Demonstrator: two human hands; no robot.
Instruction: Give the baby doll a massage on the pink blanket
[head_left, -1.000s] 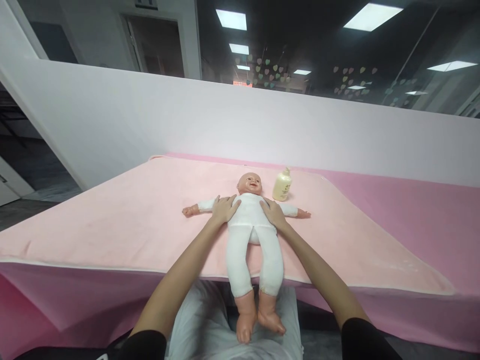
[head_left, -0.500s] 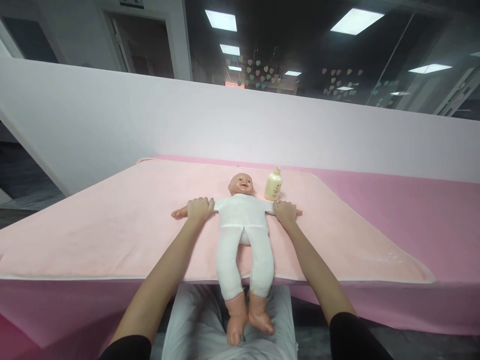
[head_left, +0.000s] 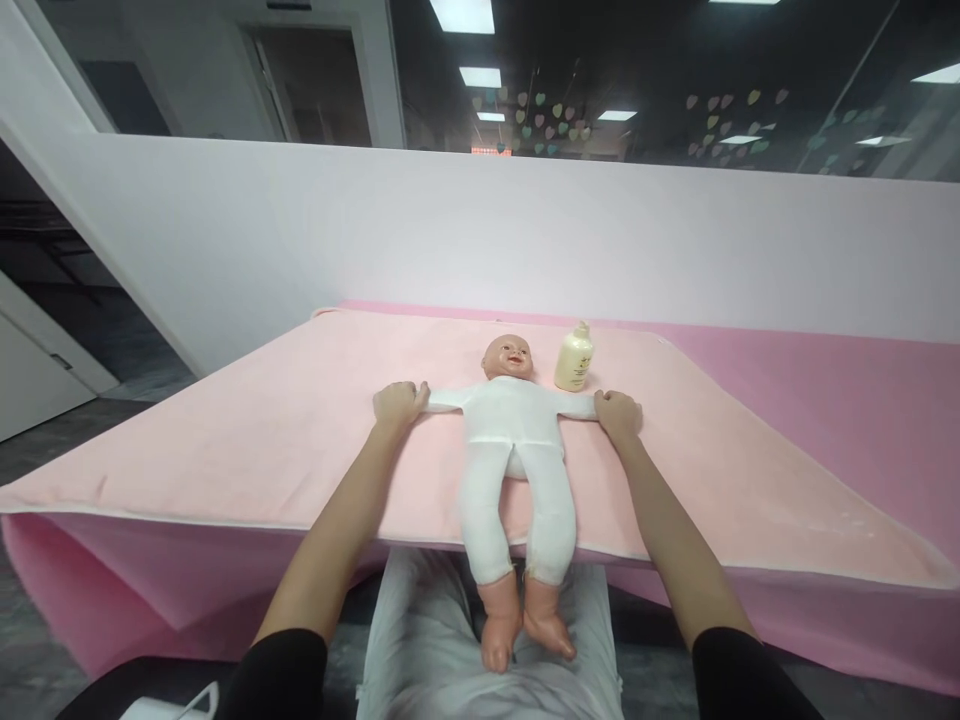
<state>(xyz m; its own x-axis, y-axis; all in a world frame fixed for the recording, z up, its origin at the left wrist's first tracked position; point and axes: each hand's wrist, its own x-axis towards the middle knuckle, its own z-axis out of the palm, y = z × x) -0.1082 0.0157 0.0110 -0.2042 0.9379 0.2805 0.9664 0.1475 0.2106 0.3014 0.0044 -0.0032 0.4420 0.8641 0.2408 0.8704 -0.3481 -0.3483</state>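
A baby doll with a white cloth body lies on its back on a pale pink blanket. Its arms are stretched out to both sides, and its feet hang over the front edge. My left hand is closed round the end of the doll's arm on the left. Round the end of the other arm, my right hand is closed too. Both doll hands are hidden in my fists. A pale yellow bottle stands upright beside the doll's head, untouched.
Behind the table rises a white partition, with dark glass above it. Pink cloth covers the table under the blanket. My legs are below the front edge, under the doll's feet.
Both my hands have slid outward along the doll's arms to their ends, covering the doll's hands that showed before. The camera view has shifted, so the doll and bottle appear further right.
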